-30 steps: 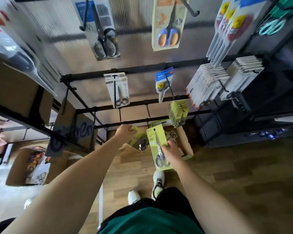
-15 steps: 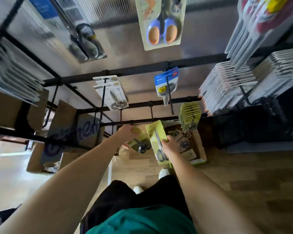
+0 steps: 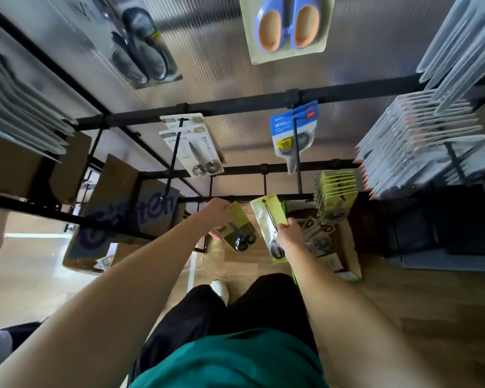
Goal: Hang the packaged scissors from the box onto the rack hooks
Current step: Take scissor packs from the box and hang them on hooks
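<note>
Two packs of scissors on yellow-green cards are in the person's hands, both held up just below the lowest black bar of the rack (image 3: pixel 263 103). One pack, the left pack (image 3: pixel 240 229), is gripped at its top edge by the left hand (image 3: pixel 217 212), fingers curled over the card; its dark-handled scissors point down and to the right. Its neighbour, the right pack (image 3: pixel 269 219), is pinched along its right edge by the right hand (image 3: pixel 290 235), and stands nearly upright with the handles at the bottom. Both cards sit close together without clearly touching.

Just right of the right hand lies the open cardboard box (image 3: pixel 345 247) on the wooden floor (image 3: pixel 417 303), against the foot of the rack, with more scissor packs lying loose inside it. Above the box's far edge a stack of the same yellow-green packs (image 3: pixel 336 191) hangs from a lower hook.

Higher up, single packs hang on their own hooks: a white-carded pair (image 3: pixel 192 148) to the left, a blue-carded pair (image 3: pixel 294 133) in the middle, a blue-and-orange-handled pair (image 3: pixel 287 26) at the top, and a black-handled pair (image 3: pixel 140 46) at upper left. Thick rows of white packs (image 3: pixel 420 141) fill the hooks on the right side. Brown cartons (image 3: pixel 123 211) stand on the floor to the left.
</note>
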`<action>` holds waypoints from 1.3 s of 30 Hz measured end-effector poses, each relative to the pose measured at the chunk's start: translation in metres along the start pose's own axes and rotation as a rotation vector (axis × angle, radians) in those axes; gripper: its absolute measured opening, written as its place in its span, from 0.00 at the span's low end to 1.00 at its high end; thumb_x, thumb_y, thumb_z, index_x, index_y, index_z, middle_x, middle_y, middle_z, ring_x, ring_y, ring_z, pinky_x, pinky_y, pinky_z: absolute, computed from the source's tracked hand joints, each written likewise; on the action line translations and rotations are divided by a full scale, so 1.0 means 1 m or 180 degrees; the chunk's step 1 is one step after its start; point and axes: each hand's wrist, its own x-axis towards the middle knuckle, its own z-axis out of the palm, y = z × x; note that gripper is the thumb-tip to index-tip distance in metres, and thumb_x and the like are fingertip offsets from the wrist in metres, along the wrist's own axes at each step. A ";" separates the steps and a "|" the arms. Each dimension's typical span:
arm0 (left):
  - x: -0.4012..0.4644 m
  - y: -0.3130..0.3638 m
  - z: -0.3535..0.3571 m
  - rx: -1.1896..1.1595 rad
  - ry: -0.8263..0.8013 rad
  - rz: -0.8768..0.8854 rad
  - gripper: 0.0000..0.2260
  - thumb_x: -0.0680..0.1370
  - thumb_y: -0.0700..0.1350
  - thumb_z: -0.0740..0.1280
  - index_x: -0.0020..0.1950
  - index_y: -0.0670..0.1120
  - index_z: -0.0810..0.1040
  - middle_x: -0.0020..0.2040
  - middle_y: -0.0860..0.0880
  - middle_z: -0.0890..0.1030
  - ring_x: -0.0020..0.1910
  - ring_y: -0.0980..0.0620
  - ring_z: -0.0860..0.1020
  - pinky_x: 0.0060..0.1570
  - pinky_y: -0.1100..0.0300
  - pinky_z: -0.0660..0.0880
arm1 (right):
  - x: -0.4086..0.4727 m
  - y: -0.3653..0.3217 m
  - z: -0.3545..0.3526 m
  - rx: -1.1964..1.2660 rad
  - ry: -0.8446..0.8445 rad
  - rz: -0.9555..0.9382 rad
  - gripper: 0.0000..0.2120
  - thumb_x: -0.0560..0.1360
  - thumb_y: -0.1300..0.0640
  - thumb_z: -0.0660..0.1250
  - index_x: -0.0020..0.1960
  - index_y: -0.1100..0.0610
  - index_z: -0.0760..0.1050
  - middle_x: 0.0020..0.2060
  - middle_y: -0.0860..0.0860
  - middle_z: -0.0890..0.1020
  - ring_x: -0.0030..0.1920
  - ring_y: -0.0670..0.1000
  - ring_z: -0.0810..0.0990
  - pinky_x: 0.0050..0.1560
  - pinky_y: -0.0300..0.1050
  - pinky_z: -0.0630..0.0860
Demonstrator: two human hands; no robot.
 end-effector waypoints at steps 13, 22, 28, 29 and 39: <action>-0.009 0.001 0.001 0.0131 -0.0071 0.0201 0.12 0.79 0.36 0.58 0.55 0.44 0.79 0.48 0.42 0.82 0.36 0.47 0.82 0.39 0.48 0.83 | -0.003 -0.017 0.004 -0.0289 -0.0049 0.0058 0.18 0.80 0.61 0.55 0.70 0.62 0.68 0.65 0.58 0.75 0.62 0.60 0.77 0.56 0.49 0.76; 0.012 -0.014 0.005 0.0132 -0.0157 0.0420 0.09 0.80 0.38 0.62 0.57 0.44 0.79 0.51 0.43 0.82 0.45 0.45 0.83 0.45 0.49 0.82 | 0.027 -0.028 0.009 -0.0246 0.0304 0.0054 0.15 0.81 0.61 0.59 0.66 0.62 0.71 0.61 0.59 0.79 0.59 0.59 0.79 0.45 0.43 0.73; 0.005 -0.013 0.000 0.0185 -0.0183 0.0557 0.07 0.79 0.39 0.65 0.56 0.41 0.79 0.50 0.40 0.82 0.47 0.42 0.82 0.49 0.45 0.81 | 0.010 -0.033 -0.002 -0.0321 0.0124 0.0010 0.21 0.80 0.64 0.60 0.73 0.63 0.66 0.66 0.59 0.76 0.64 0.58 0.76 0.54 0.43 0.74; 0.006 -0.011 -0.001 0.0156 -0.0177 0.0557 0.07 0.79 0.39 0.66 0.55 0.41 0.79 0.50 0.40 0.82 0.47 0.41 0.83 0.48 0.44 0.81 | 0.008 -0.031 -0.004 -0.0321 0.0011 -0.0068 0.20 0.79 0.65 0.60 0.71 0.62 0.69 0.65 0.59 0.76 0.64 0.58 0.76 0.55 0.43 0.74; 0.000 0.017 0.014 0.0472 -0.0175 0.0803 0.03 0.79 0.38 0.65 0.50 0.41 0.77 0.39 0.44 0.76 0.38 0.43 0.79 0.44 0.49 0.82 | -0.025 -0.028 -0.020 0.0075 -0.1122 -0.0462 0.27 0.75 0.57 0.72 0.72 0.56 0.69 0.65 0.56 0.76 0.63 0.56 0.77 0.59 0.45 0.73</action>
